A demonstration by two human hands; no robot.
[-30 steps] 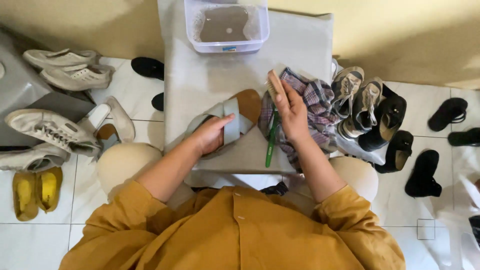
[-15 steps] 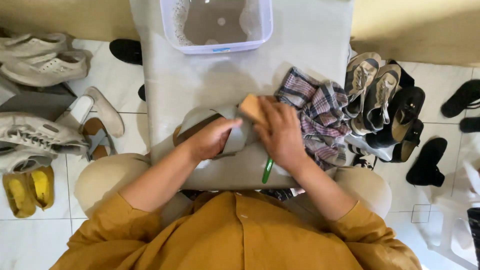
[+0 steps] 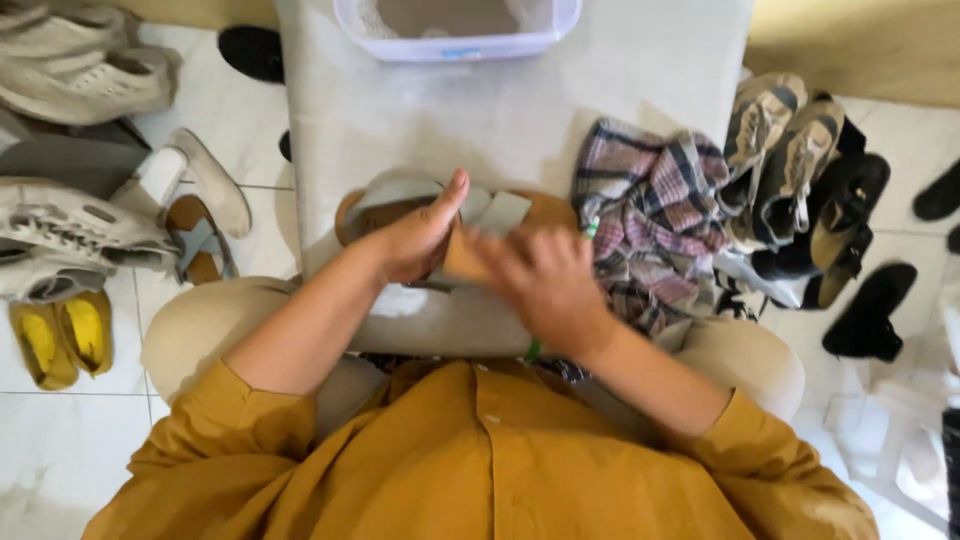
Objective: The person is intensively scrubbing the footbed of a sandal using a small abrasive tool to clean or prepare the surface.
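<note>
My left hand [image 3: 415,235] grips a sandal [image 3: 395,195] with grey straps and a brown sole, lying on the grey board [image 3: 520,110] across my lap. My right hand [image 3: 545,285] is blurred with motion just right of it, over the sandal's tan sole. It is closed around a green-handled brush; one green end [image 3: 533,350] sticks out below the wrist. A crumpled plaid cloth [image 3: 650,210] lies on the board directly right of both hands.
A clear plastic tub [image 3: 455,40] stands at the board's far edge. On the tiled floor, grey-brown shoes [image 3: 790,160] and black sandals [image 3: 870,310] are piled to the right. White sneakers [image 3: 80,230], a brown sandal [image 3: 200,250] and yellow shoes [image 3: 60,340] lie left.
My right hand left the plaid cloth and came left and down onto the sandal with the brush. My left hand stayed on the sandal. The view has tilted lower.
</note>
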